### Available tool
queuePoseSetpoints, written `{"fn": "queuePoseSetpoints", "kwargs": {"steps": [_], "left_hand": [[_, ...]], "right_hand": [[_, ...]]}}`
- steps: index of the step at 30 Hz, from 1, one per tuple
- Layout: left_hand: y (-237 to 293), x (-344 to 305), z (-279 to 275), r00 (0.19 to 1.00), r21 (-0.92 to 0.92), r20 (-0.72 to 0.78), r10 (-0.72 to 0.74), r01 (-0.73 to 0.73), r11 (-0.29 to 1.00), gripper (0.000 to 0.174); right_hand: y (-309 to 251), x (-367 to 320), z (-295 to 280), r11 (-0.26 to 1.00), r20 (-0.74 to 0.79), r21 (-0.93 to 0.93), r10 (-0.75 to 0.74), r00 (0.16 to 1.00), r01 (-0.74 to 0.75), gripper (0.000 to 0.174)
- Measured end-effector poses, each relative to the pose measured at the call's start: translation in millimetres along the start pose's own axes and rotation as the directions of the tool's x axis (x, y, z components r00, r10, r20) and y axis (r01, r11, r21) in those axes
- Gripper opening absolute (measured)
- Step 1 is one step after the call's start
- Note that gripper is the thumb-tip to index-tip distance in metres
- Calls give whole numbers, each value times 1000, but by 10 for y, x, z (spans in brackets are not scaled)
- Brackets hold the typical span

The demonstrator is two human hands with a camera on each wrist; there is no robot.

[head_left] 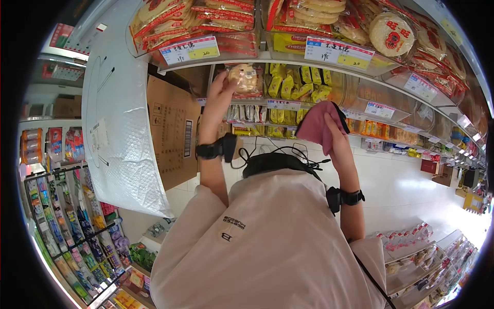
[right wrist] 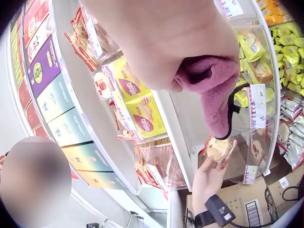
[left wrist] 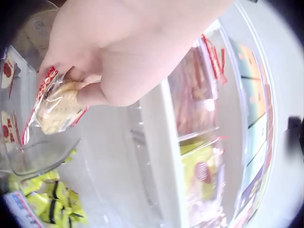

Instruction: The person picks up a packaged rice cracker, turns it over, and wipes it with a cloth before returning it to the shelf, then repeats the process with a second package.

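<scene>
My left hand (head_left: 218,98) pinches a clear, red-edged packet of round pale crackers (head_left: 244,78) at the lower shelf. In the left wrist view the thumb and fingers hold the packet (left wrist: 59,108) by its top, over a clear plastic bin (left wrist: 45,154). A purple cloth with a dark edge (head_left: 315,124) is gripped in my right hand (head_left: 335,135), in front of the shelf and to the right. The right wrist view shows this cloth (right wrist: 218,97) bunched in the fingers, one end hanging down.
Yellow-wrapped snacks (head_left: 301,85) fill the bin right of the packet. Above, red cracker bags (head_left: 226,18) and price tags (head_left: 339,51) line the jutting upper shelf. A cardboard box (head_left: 172,129) and a silvery padded sheet (head_left: 121,139) stand on the left.
</scene>
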State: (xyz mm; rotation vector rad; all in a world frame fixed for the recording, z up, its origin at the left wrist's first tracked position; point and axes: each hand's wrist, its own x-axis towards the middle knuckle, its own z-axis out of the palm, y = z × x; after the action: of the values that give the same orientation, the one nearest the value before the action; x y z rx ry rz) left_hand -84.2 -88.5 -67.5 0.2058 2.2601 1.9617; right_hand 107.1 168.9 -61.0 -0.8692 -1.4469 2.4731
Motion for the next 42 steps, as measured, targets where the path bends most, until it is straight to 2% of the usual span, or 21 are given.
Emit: {"fn": "queuePoseSetpoints", "kwargs": {"steps": [3,4,6,9,10,13,15,17,19,21,22,23,25,27,28,31,34,36,38,42], "left_hand": [[116,-294,-83,975,-188,117,-187,207,960,51],[155,-350,-109,966,-205,202,-160,202,958,48],[296,-477,-59,961,-215,261,-95,154,964,45],[696,-711,128,955,-166,290,-55,107,980,42],[775,-767,200,956,-137,288,-49,92,986,41],[780,-817,314,954,-238,293,60,12,971,40],[765,-831,317,946,-272,312,87,1,962,43],[803,-868,321,935,-296,330,131,-29,955,48],[882,-858,261,926,-207,372,68,11,978,52],[937,-825,220,890,-121,455,34,24,992,54],[950,-808,215,859,-86,511,30,16,996,53],[959,-797,218,827,-52,562,26,4,999,53],[975,-822,269,830,-71,558,15,29,997,47],[954,-820,345,851,-118,525,24,44,992,41],[915,-793,385,868,-153,496,38,44,987,39],[832,-769,480,877,-184,479,48,46,982,34],[829,-783,574,888,-207,456,67,33,978,32],[820,-788,600,903,-239,422,75,31,971,32],[801,-785,599,922,-277,381,72,40,960,33],[863,-812,629,902,-257,430,-40,165,952,34]], "right_hand": [[40,88,100,996,94,7,87,992,-88,42],[42,102,201,998,73,-14,68,995,-68,40],[84,182,252,990,161,-76,129,979,-118,37],[17,84,457,990,313,-136,65,948,-23,31],[-77,-8,539,981,386,-178,-4,923,79,32],[-101,-81,644,950,426,-211,-120,897,228,37],[-225,-96,606,955,435,-236,-61,898,179,36],[-82,80,384,855,518,-352,-160,840,380,34],[-146,68,317,772,551,-431,-185,814,467,31],[-362,-48,279,738,525,-499,-159,836,454,29],[-189,13,174,668,419,-549,-300,857,502,25],[-204,41,145,702,393,-527,-300,869,480,24],[-324,69,183,763,336,-475,-303,892,438,22],[-309,125,156,834,221,-343,-376,900,432,17],[-314,131,113,904,139,-253,-318,938,344,17],[-307,132,102,955,41,-173,-238,970,242,20],[-305,113,88,941,-29,-198,-285,958,274,20],[-428,122,93,919,-168,-255,-349,922,302,22],[-437,150,37,918,-190,-247,-360,914,310,21],[-337,141,156,904,-94,-200,-401,911,378,21]]}}
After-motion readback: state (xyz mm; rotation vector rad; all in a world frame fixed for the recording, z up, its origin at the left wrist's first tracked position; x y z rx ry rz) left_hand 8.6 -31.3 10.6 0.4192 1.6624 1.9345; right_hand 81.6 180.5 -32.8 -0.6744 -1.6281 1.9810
